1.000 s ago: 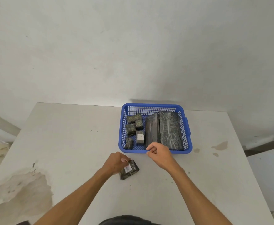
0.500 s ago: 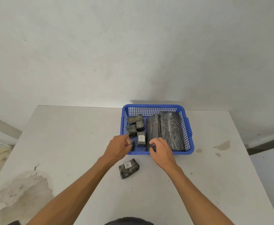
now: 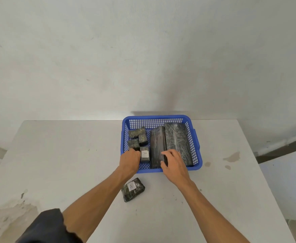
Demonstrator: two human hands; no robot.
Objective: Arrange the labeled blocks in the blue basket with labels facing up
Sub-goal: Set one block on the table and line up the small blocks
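The blue basket [image 3: 197, 165] stands at the table's far middle. Its left half holds three small dark wrapped blocks [image 3: 136, 132] and a block with a white "A" label facing up [image 3: 144, 153]. Two long dark blocks [image 3: 158, 144] [image 3: 177, 140] lie in its right half. My left hand [image 3: 129, 161] reaches into the front left corner with its fingers curled down out of sight. My right hand [image 3: 174, 163] grips the near end of the left long block. Another block with its "A" label up [image 3: 133, 189] lies on the table in front of the basket.
The white table [image 3: 64, 155] has a worn stain at its near left corner [image 3: 8, 216] and small brown spots at the right [image 3: 231, 156]. A plain wall rises just behind the basket. The table's right edge runs close to the basket.
My left hand let go of the labeled block on the table and went into the basket's front left corner. My right hand moved from the front rim onto the long block's end.
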